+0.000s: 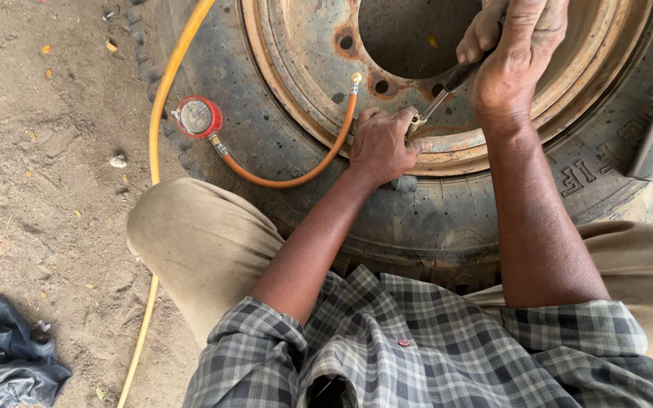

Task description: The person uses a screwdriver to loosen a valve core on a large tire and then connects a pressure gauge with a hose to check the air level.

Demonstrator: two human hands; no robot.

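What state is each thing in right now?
Left hand: closed at the rim's edge, on the tool tip.
Right hand: grip closed on black-handled metal tool.
Rusty steel wheel rim: lying flat inside worn black tyre.
Red round pressure gauge: resting on tyre, orange hose attached.

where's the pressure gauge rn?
Head view, upper left: the red gauge lies on the tyre, between the yellow hose and the rim, left of the left hand.

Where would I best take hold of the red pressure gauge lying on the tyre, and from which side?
Probably by the metal neck just below the red pressure gauge, coming from the dirt side on the left. The round dial faces up and looks awkward to pinch, while the neck is narrow and clear of the left hand and right hand.
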